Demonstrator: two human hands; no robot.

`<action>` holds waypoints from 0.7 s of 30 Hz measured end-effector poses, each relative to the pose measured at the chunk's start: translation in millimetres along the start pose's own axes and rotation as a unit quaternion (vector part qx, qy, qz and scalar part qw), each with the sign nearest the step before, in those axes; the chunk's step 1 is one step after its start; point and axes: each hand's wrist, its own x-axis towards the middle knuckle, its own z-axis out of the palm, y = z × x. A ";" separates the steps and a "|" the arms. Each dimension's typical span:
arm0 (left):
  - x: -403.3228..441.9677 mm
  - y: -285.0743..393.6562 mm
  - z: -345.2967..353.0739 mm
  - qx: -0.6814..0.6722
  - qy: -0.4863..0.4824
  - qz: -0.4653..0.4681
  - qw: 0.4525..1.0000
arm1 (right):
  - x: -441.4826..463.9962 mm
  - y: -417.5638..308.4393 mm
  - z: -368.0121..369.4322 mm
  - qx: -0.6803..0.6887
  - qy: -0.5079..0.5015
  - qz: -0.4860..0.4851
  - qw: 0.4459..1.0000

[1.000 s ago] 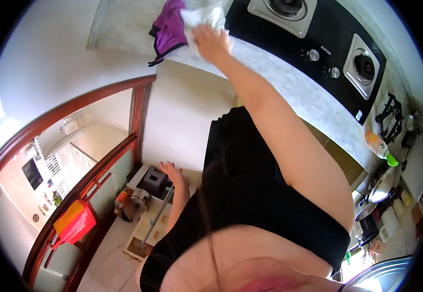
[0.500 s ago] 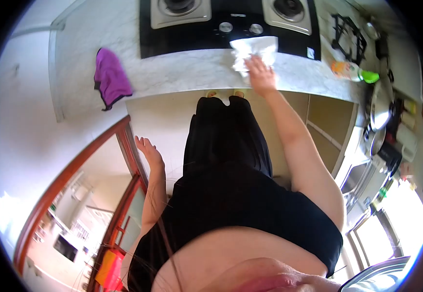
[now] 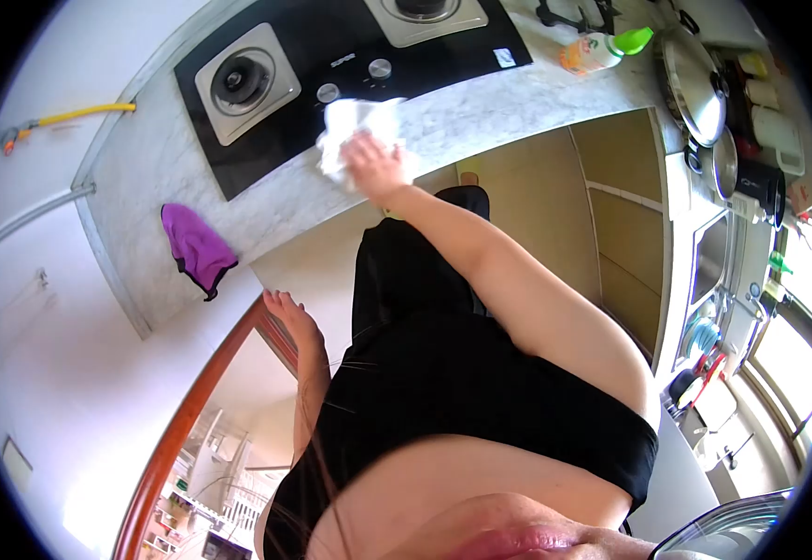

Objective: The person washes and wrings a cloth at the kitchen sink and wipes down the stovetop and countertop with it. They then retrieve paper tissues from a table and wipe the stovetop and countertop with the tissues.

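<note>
My right hand [image 3: 374, 168] lies over a crumpled white cloth [image 3: 361, 116], pressing it onto the front of the counter. The cloth reaches the front edge of the black gas cooktop [image 3: 280, 135], just below its knobs, and is slightly blurred. My left hand [image 3: 292, 317] hangs in the air beside my body, fingers loosely extended and holding nothing. Nearest to it, on the counter's left part, lies a purple cloth [image 3: 197, 245] with dark trim, apart from the hand.
The marble-patterned counter [image 3: 490, 117] runs along the front. A spray-type bottle with a green top [image 3: 602, 51] stands at the right, near lidded pans [image 3: 693, 84]. A yellow hose [image 3: 89, 114] is on the left wall. A wooden door frame [image 3: 191, 425] stands at lower left.
My right hand has slid the white cloth leftward along the cooktop's front edge, from the right knob to the left one. The view has turned; my left hand remains free.
</note>
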 end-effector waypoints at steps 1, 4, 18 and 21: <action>3.5 0.0 4.1 0.016 -0.012 0.022 1.000 | -5.4 0.5 -1.4 -0.011 0.008 -0.064 0.998; 3.1 28.0 26.2 0.010 -0.006 0.031 0.999 | -4.1 44.9 -26.2 -0.027 -0.040 -0.167 0.985; -35.4 113.8 209.8 0.083 -0.056 0.145 0.984 | -29.6 319.7 -126.3 -0.006 0.094 -0.018 0.995; -59.6 136.9 265.0 0.088 -0.078 0.152 0.981 | -36.8 350.4 -147.9 0.015 0.074 -0.006 0.997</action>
